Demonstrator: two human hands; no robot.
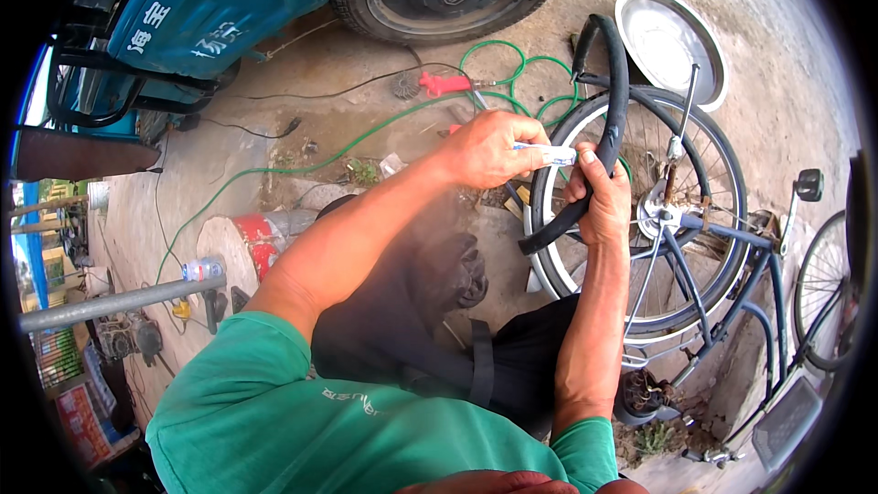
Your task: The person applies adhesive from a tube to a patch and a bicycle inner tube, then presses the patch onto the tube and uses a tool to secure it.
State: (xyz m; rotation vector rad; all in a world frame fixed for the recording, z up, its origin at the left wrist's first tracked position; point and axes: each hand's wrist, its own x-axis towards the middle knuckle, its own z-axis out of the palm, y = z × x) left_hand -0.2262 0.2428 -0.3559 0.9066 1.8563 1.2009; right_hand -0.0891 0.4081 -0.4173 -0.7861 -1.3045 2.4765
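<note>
My left hand (498, 148) is closed on a small white-and-blue squeeze tube (553, 155), its fingers pinching one end. The tube's other end reaches my right hand (605, 194), right beside the thumb. That hand is closed around a black bicycle inner tube (616, 105), which bends up in a loop and hangs down past the fingers to a loose lower end. Behind the inner tube is the spoked wheel (651, 210) of a blue bicycle (736, 236) lying on its side. Whether the squeeze tube's tip touches the rubber is hidden by my fingers.
A shiny metal basin (626, 11) sits beyond the wheel. Green hose (315, 167) coils on the ground near a red-handled tool (444, 84). A blue vehicle's tyre (352, 14) stands at the top. Leftward are a red-and-white drum (261, 245) and a metal pole (119, 306).
</note>
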